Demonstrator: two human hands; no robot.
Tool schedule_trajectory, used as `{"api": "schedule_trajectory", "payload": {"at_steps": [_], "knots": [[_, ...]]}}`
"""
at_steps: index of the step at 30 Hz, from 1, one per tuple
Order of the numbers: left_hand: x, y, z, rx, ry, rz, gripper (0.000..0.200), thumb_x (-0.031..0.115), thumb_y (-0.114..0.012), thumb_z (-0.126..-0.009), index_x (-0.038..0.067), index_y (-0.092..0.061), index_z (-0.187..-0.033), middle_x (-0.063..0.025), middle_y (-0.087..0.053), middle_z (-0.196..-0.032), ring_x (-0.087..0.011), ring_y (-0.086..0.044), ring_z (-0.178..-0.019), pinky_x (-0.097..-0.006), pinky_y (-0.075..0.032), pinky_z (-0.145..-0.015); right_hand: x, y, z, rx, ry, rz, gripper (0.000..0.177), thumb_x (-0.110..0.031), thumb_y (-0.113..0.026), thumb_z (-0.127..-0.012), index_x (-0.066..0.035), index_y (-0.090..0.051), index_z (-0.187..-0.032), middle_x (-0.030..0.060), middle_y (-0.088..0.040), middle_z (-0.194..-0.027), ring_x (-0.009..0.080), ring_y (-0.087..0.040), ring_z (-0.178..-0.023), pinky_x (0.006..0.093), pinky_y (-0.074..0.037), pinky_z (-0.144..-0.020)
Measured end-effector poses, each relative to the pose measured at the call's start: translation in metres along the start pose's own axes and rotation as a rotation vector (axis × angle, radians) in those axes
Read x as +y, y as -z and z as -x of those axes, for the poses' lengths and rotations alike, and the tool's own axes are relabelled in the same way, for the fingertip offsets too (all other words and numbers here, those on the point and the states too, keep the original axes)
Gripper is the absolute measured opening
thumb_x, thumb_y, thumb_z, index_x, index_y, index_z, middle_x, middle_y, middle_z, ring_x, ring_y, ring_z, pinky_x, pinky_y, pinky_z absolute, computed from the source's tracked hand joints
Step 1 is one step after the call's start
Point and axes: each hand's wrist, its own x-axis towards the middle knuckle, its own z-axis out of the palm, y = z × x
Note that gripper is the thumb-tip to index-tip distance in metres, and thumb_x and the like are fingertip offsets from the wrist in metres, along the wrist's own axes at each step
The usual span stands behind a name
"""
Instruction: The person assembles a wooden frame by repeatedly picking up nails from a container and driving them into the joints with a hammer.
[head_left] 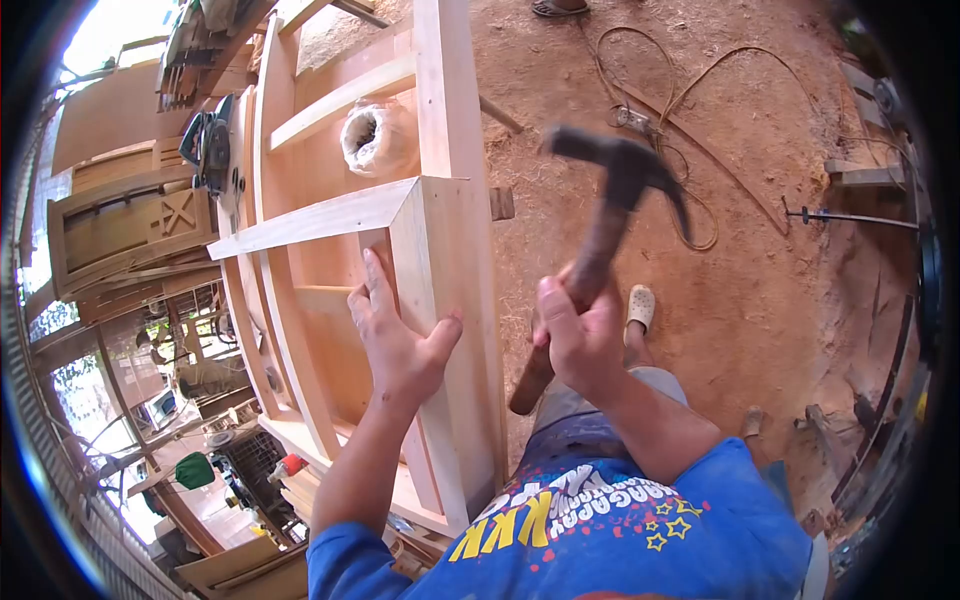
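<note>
A claw hammer (602, 235) is raised over the ground, its dark head slightly blurred. My right hand (582, 325) is wrapped round its wooden handle. To its left lies a pale wooden frame (445, 270) with several crosspieces. My left hand (400, 345) rests on the frame's near beam, thumb on the beam and fingers apart, pointing towards the mitred corner. A roll of clear wrap (368, 138) sits inside the frame beyond that corner.
A power tool (208, 145) lies at the frame's far side. Carved wooden panels (130, 235) stand at the left. On the dirt floor are a looped cord (700, 85) and a bar clamp (850, 217). Another person's foot (560, 8) shows at the top.
</note>
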Motion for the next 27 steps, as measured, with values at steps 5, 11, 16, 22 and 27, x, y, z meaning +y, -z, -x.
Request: {"api": "schedule_trajectory", "payload": {"at_steps": [5, 11, 16, 22, 27], "knots": [[-0.006, 0.001, -0.001, 0.012, -0.018, -0.019, 0.122, 0.03, -0.085, -0.073, -0.009, -0.018, -0.167, -0.0381, -0.04, -0.148, -0.0499, -0.039, -0.138, -0.0552, -0.031, -0.121, 0.022, -0.009, 0.001, -0.194, -0.239, 0.245, 0.019, -0.012, -0.062, -0.104, -0.002, -0.051, -0.116, 0.0005, -0.059, -0.075, 0.0091, -0.058, -0.061, 0.0302, -0.048, -0.054], [0.003, 0.004, -0.001, 0.009, 0.045, 0.001, 0.117, 0.025, -0.083, -0.073, -0.014, -0.02, -0.164, -0.0293, -0.044, -0.155, -0.0421, -0.039, -0.14, -0.0518, -0.03, -0.123, 0.002, -0.001, -0.009, -0.232, -0.323, 0.319, 0.023, -0.012, -0.065, -0.101, -0.002, -0.053, -0.118, 0.0017, -0.06, -0.078, 0.0111, -0.059, -0.063, 0.0314, -0.049, -0.055], [0.001, 0.004, 0.001, 0.029, 0.023, 0.045, 0.12, 0.032, -0.086, -0.071, -0.002, -0.022, -0.167, -0.036, -0.041, -0.15, -0.0502, -0.039, -0.138, -0.0593, -0.031, -0.119, -0.024, 0.062, -0.049, -0.09, -0.327, 0.834, 0.024, -0.023, -0.069, -0.098, -0.002, -0.063, -0.108, 0.0102, -0.068, -0.079, 0.022, -0.068, -0.071, 0.039, -0.053, -0.063], [0.021, 0.005, -0.007, 0.138, 0.03, -0.032, 0.115, 0.025, -0.085, -0.073, 0.001, -0.023, -0.167, -0.0349, -0.031, -0.159, -0.0517, -0.031, -0.148, -0.0615, -0.028, -0.121, -0.069, 0.166, -0.131, -0.073, -0.062, 1.364, 0.035, -0.026, -0.074, -0.091, 0.0, -0.067, -0.113, 0.028, -0.07, -0.089, 0.0467, -0.071, -0.085, 0.0542, -0.054, -0.078], [0.076, 0.007, -0.067, 0.16, 0.104, -0.264, 0.094, 0.023, -0.086, -0.076, 0.01, -0.043, -0.159, -0.0283, -0.03, -0.166, -0.0484, -0.026, -0.155, -0.0616, -0.026, -0.124, -0.122, 0.191, -0.208, -0.242, -0.212, 1.472, 0.034, -0.023, -0.073, -0.092, -0.001, -0.067, -0.117, 0.0285, -0.07, -0.087, 0.0487, -0.07, -0.086, 0.0549, -0.053, -0.076]]}}
